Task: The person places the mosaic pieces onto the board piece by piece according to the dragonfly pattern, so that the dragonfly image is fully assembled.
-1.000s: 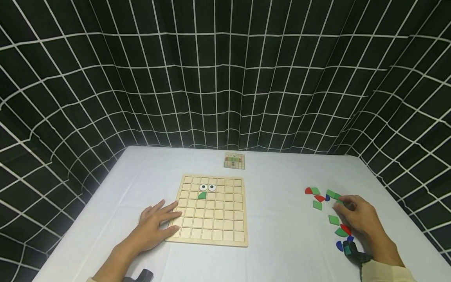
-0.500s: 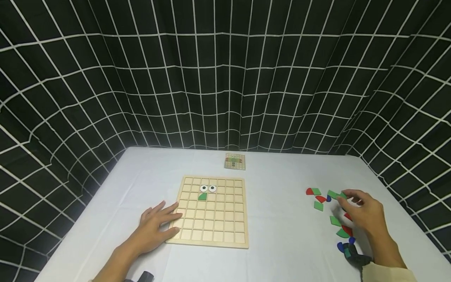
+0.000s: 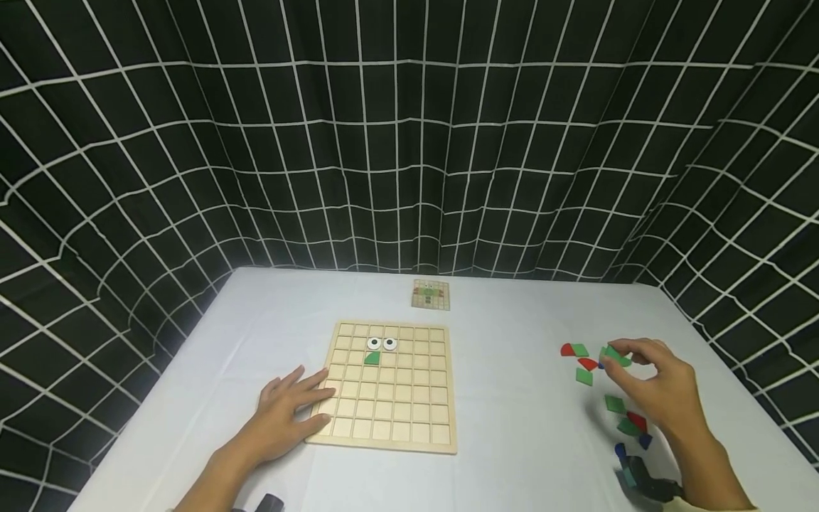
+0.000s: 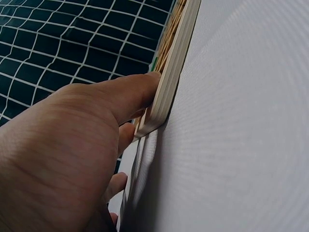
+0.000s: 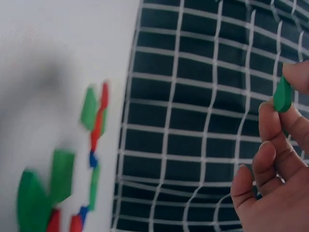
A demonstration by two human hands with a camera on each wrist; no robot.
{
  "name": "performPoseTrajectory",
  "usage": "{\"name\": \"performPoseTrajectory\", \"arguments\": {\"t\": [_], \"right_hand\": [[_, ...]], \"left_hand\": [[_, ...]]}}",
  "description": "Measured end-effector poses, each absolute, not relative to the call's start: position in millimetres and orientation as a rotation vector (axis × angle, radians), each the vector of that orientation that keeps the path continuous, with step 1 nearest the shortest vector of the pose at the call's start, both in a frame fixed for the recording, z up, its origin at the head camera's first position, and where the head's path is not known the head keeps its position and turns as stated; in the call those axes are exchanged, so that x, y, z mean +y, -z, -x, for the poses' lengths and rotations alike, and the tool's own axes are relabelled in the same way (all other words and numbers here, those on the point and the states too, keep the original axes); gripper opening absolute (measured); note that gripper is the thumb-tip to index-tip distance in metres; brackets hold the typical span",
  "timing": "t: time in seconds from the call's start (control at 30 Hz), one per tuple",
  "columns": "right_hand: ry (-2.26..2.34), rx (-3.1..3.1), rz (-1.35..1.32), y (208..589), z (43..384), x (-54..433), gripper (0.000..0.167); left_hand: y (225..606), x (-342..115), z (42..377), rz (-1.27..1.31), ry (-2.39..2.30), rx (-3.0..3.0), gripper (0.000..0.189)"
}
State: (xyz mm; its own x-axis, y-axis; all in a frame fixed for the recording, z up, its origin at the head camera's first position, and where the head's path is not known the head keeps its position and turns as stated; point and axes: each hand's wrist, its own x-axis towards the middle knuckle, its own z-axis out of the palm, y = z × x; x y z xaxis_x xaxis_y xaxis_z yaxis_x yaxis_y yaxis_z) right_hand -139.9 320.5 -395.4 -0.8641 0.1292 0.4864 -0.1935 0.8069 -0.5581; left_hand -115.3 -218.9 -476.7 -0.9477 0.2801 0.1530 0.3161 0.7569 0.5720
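Hands [image 3: 291, 414] [image 3: 665, 390] apart, right pinching green piece [image 5: 283, 99], flat, round-edged

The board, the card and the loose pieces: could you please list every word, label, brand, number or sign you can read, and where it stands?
No text can be read in any view.
Board: no lettering visible.
Card: too small to tell whether it bears print.
Loose pieces: no lettering visible.
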Motion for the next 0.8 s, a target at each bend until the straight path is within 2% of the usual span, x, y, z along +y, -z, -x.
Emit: {"name": "performPoseTrajectory", "arguments": {"t": [0.1,0.43,0.8], "right_hand": [[-0.846,-2.369,-0.203,389,136,309,0.028],[-0.927,-2.217,-0.572,370,129,265,0.035],[-1.004,-2.165,-0.776,366,139,214,0.036]], "left_hand": [[476,-219,115,0.49,0.955,-2.892,0.04],[476,-220,115,0.495,0.944,-2.895,0.041],[473,-218,115,0.506,0.951,-2.881,0.041]]}}
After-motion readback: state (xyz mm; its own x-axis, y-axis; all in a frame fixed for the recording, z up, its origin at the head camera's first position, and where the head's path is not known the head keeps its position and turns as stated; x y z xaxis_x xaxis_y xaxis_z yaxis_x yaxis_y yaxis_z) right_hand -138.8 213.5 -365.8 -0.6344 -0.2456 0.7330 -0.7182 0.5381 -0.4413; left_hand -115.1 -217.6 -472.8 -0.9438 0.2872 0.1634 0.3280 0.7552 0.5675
